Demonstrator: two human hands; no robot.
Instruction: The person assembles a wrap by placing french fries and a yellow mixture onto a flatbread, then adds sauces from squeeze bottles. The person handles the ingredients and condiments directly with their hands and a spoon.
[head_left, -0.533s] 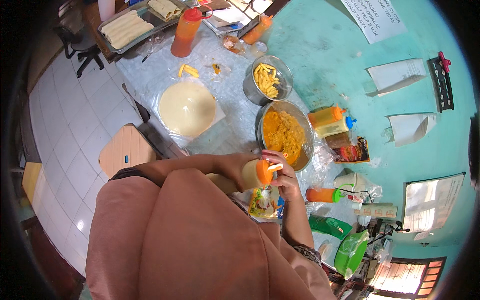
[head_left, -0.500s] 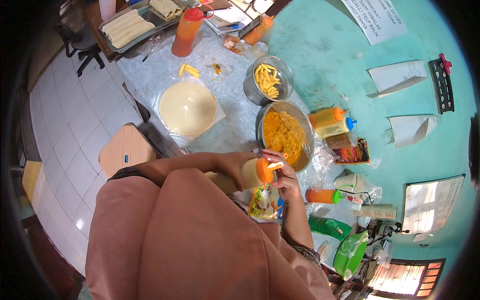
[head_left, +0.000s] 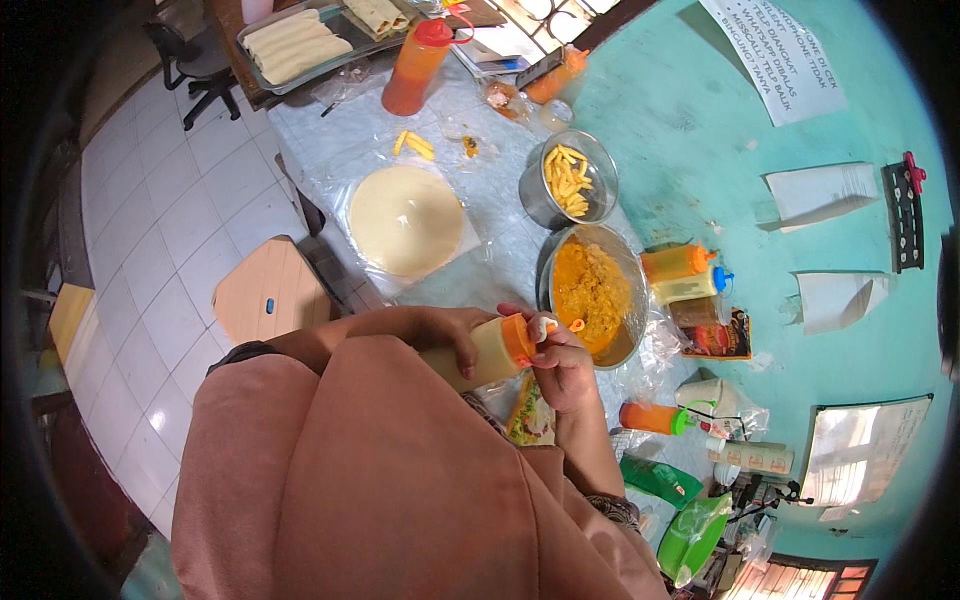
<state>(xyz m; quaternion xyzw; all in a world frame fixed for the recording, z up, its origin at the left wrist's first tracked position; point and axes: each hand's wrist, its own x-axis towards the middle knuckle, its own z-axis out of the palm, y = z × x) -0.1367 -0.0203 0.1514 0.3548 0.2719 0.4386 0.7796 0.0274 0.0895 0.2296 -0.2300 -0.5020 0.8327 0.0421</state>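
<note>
My left hand (head_left: 458,335) is wrapped round a squeeze bottle (head_left: 492,352) of pale cream sauce with an orange cap, held tilted in front of my body. My right hand (head_left: 568,372) closes its fingers about the bottle's nozzle end, where a white smear of sauce shows. A small orange piece (head_left: 576,325) appears beside those fingertips; whether it belongs to the nozzle I cannot tell. Just beyond, a metal bowl (head_left: 635,335) holds an orange-yellow shredded mixture. To the left lies a round flat wrapper (head_left: 405,222) on plastic. Several fries (head_left: 414,145) rest past it.
Behind the bowl stands a metal pot (head_left: 540,205) of fries. A red-capped sauce bottle (head_left: 416,70) and a tray (head_left: 290,80) of rolled wrappers are at the far left. More squeeze bottles (head_left: 676,262) line the wall side. A wooden stool (head_left: 270,292) stands left of the table.
The view has shifted, so the table things sit farther right and lower. My right fingers have closed more round the nozzle. My left hand keeps its hold on the bottle.
</note>
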